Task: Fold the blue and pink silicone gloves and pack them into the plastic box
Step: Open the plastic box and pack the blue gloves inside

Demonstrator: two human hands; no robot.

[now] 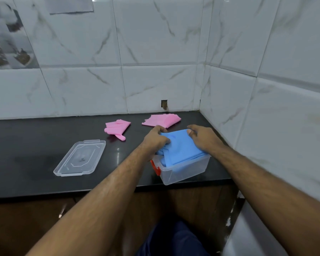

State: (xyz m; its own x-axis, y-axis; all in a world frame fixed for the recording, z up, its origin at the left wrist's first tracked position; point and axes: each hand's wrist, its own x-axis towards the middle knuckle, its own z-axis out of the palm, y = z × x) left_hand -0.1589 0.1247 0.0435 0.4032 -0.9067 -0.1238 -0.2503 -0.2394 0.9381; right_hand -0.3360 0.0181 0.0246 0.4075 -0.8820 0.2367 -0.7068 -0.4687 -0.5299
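Observation:
A folded blue silicone glove (181, 148) sticks up out of the clear plastic box (185, 172), which stands near the counter's front edge and has a red latch. My left hand (156, 138) grips the glove's left edge. On its right edge my right hand (201, 138) holds it, fingers curled over the top. More blue material lies lower in the box. Two pink gloves lie behind on the counter: one (116, 128) folded at the left, the other (162, 120) nearer the wall.
The box's clear lid (79, 157) lies flat on the black counter (35, 145) to the left. Tiled walls close the back and the right side. The box sits close to the counter's front edge.

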